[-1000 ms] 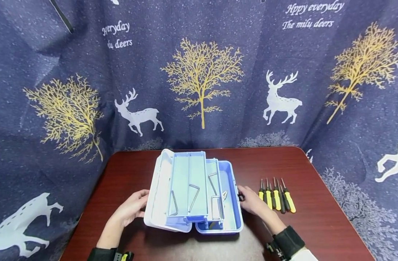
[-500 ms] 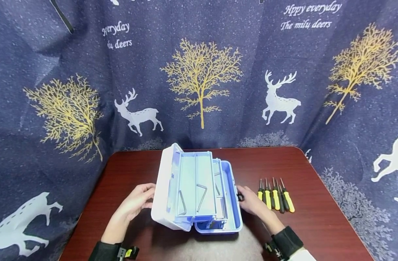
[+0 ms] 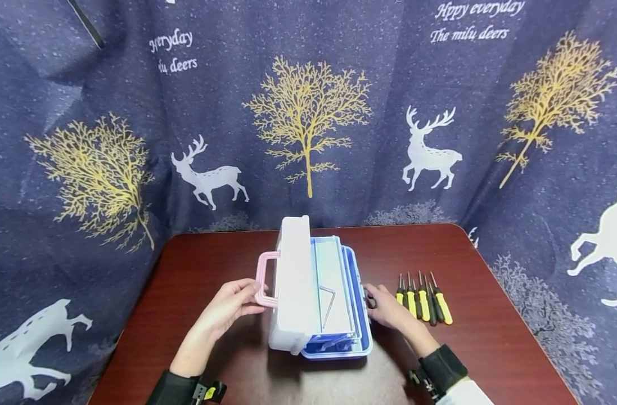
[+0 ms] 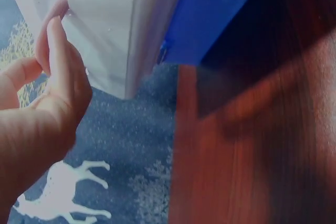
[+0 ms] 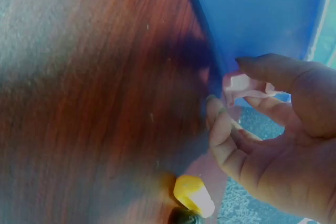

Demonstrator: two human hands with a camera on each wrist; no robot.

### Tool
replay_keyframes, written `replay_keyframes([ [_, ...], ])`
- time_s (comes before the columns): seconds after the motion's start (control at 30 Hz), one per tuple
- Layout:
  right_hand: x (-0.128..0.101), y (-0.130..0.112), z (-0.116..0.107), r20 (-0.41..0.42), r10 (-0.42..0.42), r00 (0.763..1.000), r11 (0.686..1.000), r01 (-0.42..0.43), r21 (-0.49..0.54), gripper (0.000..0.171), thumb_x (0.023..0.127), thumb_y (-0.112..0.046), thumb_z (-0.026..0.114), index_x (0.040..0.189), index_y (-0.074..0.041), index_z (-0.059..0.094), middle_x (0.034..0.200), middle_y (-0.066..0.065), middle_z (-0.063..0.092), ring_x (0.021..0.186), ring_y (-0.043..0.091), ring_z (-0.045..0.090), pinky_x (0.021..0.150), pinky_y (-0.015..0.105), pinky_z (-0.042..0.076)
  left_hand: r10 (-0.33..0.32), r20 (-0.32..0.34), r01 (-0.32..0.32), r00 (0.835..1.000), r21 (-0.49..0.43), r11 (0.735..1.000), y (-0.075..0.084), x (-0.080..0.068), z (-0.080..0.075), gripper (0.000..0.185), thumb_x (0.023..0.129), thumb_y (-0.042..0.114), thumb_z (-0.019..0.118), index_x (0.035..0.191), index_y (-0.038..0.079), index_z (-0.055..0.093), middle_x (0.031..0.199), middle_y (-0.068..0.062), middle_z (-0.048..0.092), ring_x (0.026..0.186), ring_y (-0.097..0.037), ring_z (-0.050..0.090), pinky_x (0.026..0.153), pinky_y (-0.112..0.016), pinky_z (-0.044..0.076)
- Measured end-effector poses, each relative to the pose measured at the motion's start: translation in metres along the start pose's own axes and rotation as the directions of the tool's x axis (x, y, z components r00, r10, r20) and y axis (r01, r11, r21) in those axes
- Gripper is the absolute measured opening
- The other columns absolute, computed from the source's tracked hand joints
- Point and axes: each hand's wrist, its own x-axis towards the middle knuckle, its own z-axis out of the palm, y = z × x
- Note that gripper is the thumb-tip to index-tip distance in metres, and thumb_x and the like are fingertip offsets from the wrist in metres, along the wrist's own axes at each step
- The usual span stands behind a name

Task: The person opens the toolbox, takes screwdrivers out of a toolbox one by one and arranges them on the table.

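Observation:
A toolbox with a white lid (image 3: 294, 287) and a blue base (image 3: 361, 350) stands in the middle of the table, its lid half raised and leaning over the trays. My left hand (image 3: 229, 309) pinches the pink handle (image 3: 261, 275) on the lid's outside; thumb and fingers lie on either side of it in the left wrist view. At the base's right wall, my right hand (image 3: 389, 309) has thumb and fingers bent about a pink latch (image 5: 239, 85). One bent hex key (image 3: 329, 308) shows in the upper tray (image 3: 333, 259). The lid hides the tray's left part.
Several yellow-and-black screwdrivers (image 3: 423, 306) lie side by side to the right of my right hand. The dark red wooden table (image 3: 207, 253) ends at a patterned blue curtain (image 3: 338, 197) behind and at the sides.
The lid has swung up and rightward over the trays, and the trays have folded toward the base. My left hand followed to the right, from the lid's edge to its handle. My right hand stayed.

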Motion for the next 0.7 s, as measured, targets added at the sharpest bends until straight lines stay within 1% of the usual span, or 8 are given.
replay_keyframes([
  [0.1,-0.001,0.0,-0.003,-0.015,-0.032,0.999,0.999,0.032,-0.008,0.05,0.082,-0.004,0.079,0.13,-0.004,0.063,0.106,0.02,0.061,0.092,0.029,0.059,0.079,0.047,0.055,0.008,-0.025,-0.006,1.0,0.051,0.999,0.002,0.001,0.007,0.034,0.109,0.014,0.055,0.122,-0.017,0.06,0.092,-0.005,0.075,0.082,-0.014,0.072,0.074,-0.029,0.064],
  [0.17,-0.001,0.001,-0.005,-0.03,-0.062,0.998,0.998,0.061,-0.014,0.047,0.083,-0.004,0.079,0.128,-0.002,0.064,0.105,0.019,0.063,0.092,0.029,0.06,0.079,0.046,0.055,0.018,-0.039,-0.015,0.999,0.086,0.996,0.004,0.003,0.012,0.034,0.108,0.015,0.056,0.121,-0.016,0.061,0.088,-0.003,0.074,0.075,-0.013,0.069,0.068,-0.025,0.061],
  [0.23,-0.001,0.001,-0.006,-0.043,-0.09,0.995,0.996,0.089,-0.022,0.046,0.083,-0.003,0.079,0.127,-0.001,0.065,0.104,0.018,0.065,0.092,0.028,0.062,0.08,0.045,0.056,0.035,-0.041,-0.03,0.999,0.102,0.994,0.005,0.004,0.016,0.035,0.108,0.015,0.056,0.121,-0.016,0.061,0.087,-0.002,0.074,0.071,-0.012,0.066,0.064,-0.023,0.059],
  [0.33,0.0,0.001,-0.006,-0.049,-0.095,0.994,0.995,0.094,-0.025,0.046,0.084,-0.002,0.079,0.127,0.001,0.064,0.102,0.016,0.067,0.091,0.027,0.063,0.079,0.045,0.056,0.048,-0.038,-0.044,0.998,0.095,0.994,0.005,0.008,0.023,0.035,0.108,0.016,0.057,0.122,-0.016,0.061,0.086,-0.003,0.073,0.072,-0.012,0.065,0.063,-0.022,0.058],
  [0.4,-0.001,0.002,-0.005,-0.05,-0.093,0.994,0.995,0.092,-0.035,0.046,0.085,-0.002,0.078,0.129,0.002,0.064,0.104,0.017,0.067,0.09,0.026,0.063,0.079,0.044,0.057,0.049,-0.033,-0.046,0.998,0.089,0.995,0.005,0.009,0.028,0.036,0.108,0.017,0.057,0.122,-0.016,0.06,0.086,-0.003,0.073,0.072,-0.012,0.065,0.065,-0.022,0.058],
  [0.57,-0.002,0.0,-0.001,-0.069,-0.108,0.992,0.993,0.104,-0.048,0.048,0.086,-0.001,0.078,0.131,0.006,0.064,0.103,0.017,0.065,0.084,0.022,0.06,0.076,0.04,0.057,0.058,-0.05,-0.053,0.997,0.089,0.995,0.007,0.011,0.038,0.034,0.107,0.016,0.059,0.121,-0.014,0.061,0.085,-0.005,0.072,0.071,-0.012,0.065,0.066,-0.023,0.06],
  [0.7,-0.002,-0.003,0.002,-0.072,-0.108,0.992,0.994,0.106,-0.029,0.047,0.088,-0.002,0.078,0.132,0.005,0.064,0.099,0.013,0.063,0.081,0.018,0.057,0.073,0.036,0.055,0.066,-0.07,-0.059,0.995,0.099,0.993,0.008,0.014,0.045,0.031,0.107,0.014,0.059,0.12,-0.015,0.062,0.085,-0.006,0.073,0.069,-0.011,0.065,0.065,-0.023,0.06],
])
